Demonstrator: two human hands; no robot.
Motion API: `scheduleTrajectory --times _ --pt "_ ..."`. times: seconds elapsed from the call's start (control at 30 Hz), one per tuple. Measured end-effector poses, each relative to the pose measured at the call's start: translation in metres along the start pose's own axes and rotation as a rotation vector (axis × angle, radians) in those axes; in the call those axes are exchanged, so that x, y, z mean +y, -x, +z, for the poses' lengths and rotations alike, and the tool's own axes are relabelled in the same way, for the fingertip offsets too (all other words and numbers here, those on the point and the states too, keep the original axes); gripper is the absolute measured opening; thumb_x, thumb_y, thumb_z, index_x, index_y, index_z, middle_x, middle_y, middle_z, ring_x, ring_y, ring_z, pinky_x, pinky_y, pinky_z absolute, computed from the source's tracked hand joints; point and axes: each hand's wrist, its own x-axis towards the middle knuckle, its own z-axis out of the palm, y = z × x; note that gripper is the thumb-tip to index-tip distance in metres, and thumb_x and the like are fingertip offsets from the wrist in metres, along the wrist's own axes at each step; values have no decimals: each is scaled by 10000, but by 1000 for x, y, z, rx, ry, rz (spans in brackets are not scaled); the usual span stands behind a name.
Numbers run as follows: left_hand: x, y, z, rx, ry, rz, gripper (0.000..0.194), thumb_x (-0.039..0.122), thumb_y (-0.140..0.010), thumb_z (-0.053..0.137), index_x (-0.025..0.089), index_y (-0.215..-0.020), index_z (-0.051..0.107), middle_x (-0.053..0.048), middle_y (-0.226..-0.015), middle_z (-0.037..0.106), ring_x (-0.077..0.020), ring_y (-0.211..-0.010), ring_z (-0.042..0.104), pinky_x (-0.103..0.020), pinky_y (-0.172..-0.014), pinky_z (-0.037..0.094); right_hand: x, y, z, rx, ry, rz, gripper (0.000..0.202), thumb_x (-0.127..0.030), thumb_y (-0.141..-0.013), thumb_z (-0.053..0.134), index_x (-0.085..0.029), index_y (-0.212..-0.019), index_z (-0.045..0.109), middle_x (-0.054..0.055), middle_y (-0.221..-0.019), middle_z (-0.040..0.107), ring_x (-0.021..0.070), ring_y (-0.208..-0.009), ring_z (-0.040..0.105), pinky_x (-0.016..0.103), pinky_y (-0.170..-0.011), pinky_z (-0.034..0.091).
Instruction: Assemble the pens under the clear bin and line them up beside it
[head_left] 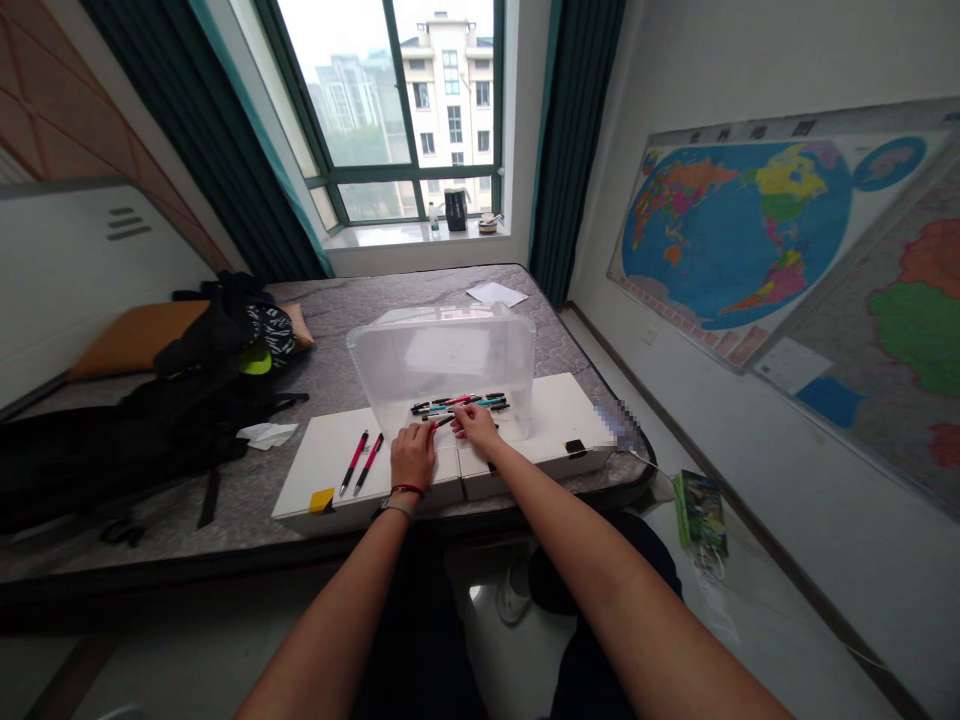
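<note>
A dark pen with a red part (pixel 444 421) spans the gap between my two hands, just in front of a clear plastic bin (pixel 442 355) tipped on its side. My left hand (pixel 413 456) is closed on the pen's left end. Fingers of my right hand (pixel 475 427) pinch its other end. Several pens (pixel 461 402), black, red and teal, lie inside the bin behind my hands. To the left of my left hand, two red and black pens (pixel 361 463) rest side by side on a white box (pixel 315 465).
Another white box (pixel 559 410) adjoins on the right; both stand on a grey mattress (pixel 330 310). Black bags and clothing (pixel 112 450) are heaped at left, near a crumpled tissue (pixel 268 435). White paper (pixel 496 293) lies behind the bin. A cable (pixel 652 463) runs off the right edge.
</note>
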Motion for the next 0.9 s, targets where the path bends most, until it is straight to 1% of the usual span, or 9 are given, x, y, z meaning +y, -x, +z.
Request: scheduleTrajectory --times 0.1,0.2,0.27,0.4,0.57,0.77,0.9 --pt "0 0 -2 3 13 19 332 308 -958 352 219 -1152 606 -109 -1021 623 -264 -965 513 -394 -849 386 0 -2 0 -37 174 -8 306 -436 -887 533 -186 -712 503 -23 -523 597 92 -417 530 181 -426 396" --pt "-1 0 -3 19 40 27 313 264 -942 374 222 -1141 611 -115 -1037 620 -272 -999 508 -416 -888 382 0 -4 0 -65 376 -40 361 -441 -909 486 -185 -657 522 -34 -438 548 83 -360 462 182 -413 332" --pt "-2 -1 -2 31 56 27 309 237 -932 378 218 -1136 610 -120 -1047 618 -276 -1012 509 -427 -907 380 0 -6 -1 -88 438 -40 423 -465 -913 465 -182 -606 533 -28 -407 525 85 -345 435 195 -413 316" --pt "-3 -1 1 31 77 24 311 220 -936 352 198 -1125 598 -117 -1026 619 -260 -967 532 -408 -896 393 1 -10 0 -128 433 -16 504 -527 -906 445 -180 -550 533 -19 -384 503 87 -322 400 206 -397 300" --pt "-1 0 3 -8 37 18 321 250 -953 324 186 -1128 586 -115 -1005 626 -251 -932 549 -378 -824 401 0 -10 2 -120 323 27 474 -565 -901 444 -191 -613 490 -12 -429 553 79 -321 429 179 -367 307" --pt "-1 -1 5 -24 -15 17 328 263 -960 317 181 -1122 590 -107 -982 635 -240 -909 571 -351 -790 401 -3 -4 1 -168 260 23 338 -489 -913 479 -200 -739 469 -43 -437 564 78 -335 471 146 -368 335" --pt "-2 -1 5 -37 -20 37 325 262 -958 324 193 -1130 591 -103 -993 636 -238 -913 571 -349 -796 404 -7 -3 -2 -178 279 25 313 -444 -911 484 -202 -714 461 -58 -424 545 72 -322 442 148 -366 316"
